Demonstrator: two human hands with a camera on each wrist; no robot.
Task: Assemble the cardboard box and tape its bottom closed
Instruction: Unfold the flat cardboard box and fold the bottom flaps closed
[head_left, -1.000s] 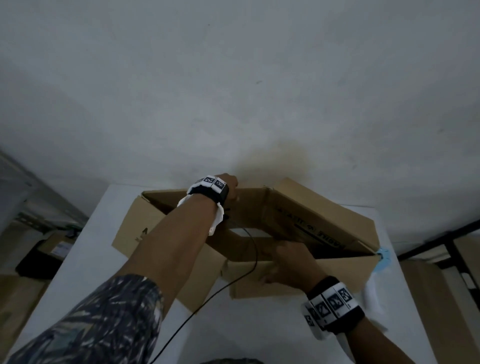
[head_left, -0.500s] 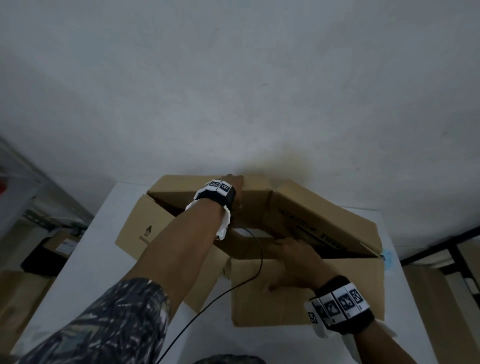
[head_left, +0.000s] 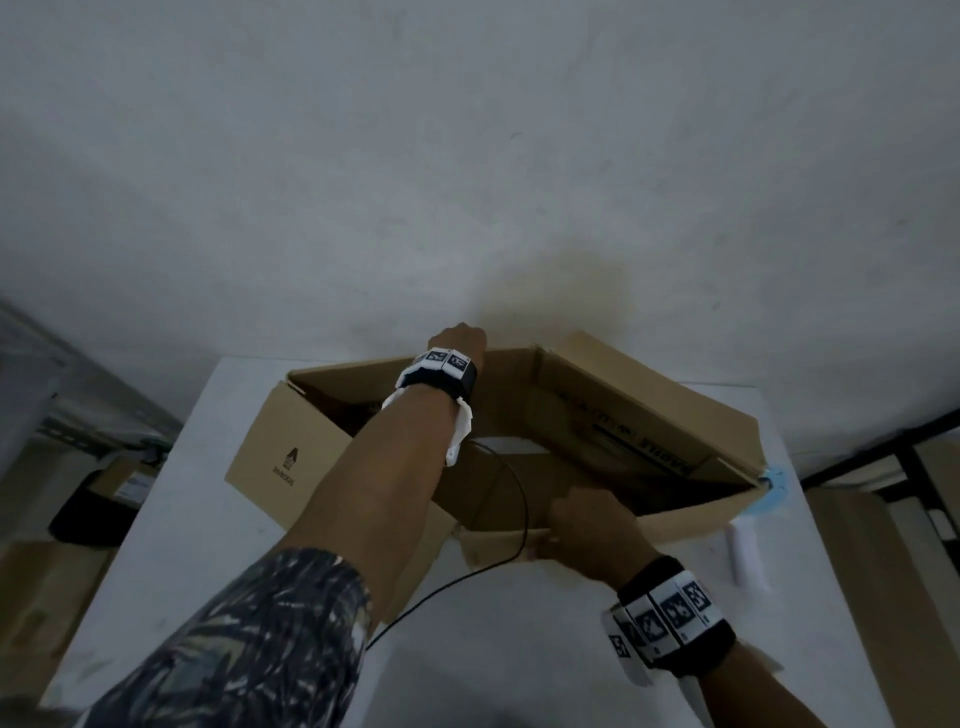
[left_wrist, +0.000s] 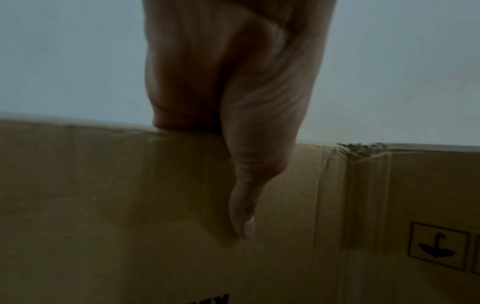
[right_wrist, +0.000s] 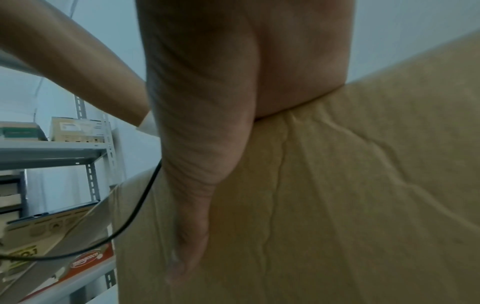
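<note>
Your left hand (head_left: 460, 340) grips the top edge of the far wall of the cardboard box (head_left: 649, 410), thumb (left_wrist: 244, 216) pressed flat down the wall's inner face and the fingers hooked over the edge, out of sight behind it. Your right hand (head_left: 587, 525) grips the top edge of the near wall the same way, thumb (right_wrist: 187, 242) lying down the creased outer face, fingers hidden over the rim. Between your hands the box stands partly opened on the white tabletop (head_left: 519, 649), its walls skewed rather than square, the tabletop visible through its open middle. A side flap (head_left: 275, 457) with a small printed logo juts out to the left; a longer flap (head_left: 644, 384) rises on the far right. An umbrella handling mark (left_wrist: 439, 245) is printed on the far wall beside a torn fold. A thin black cable (head_left: 514, 499) runs from your left wristband across the near wall and down over the tabletop. A pale blue object (head_left: 776, 480) and a white object (head_left: 745, 556), both too blurred to identify, lie by the box's right end. Metal shelving (right_wrist: 52, 152) with cartons stands to the left, and a plain white wall (head_left: 467, 156) rises behind
</note>
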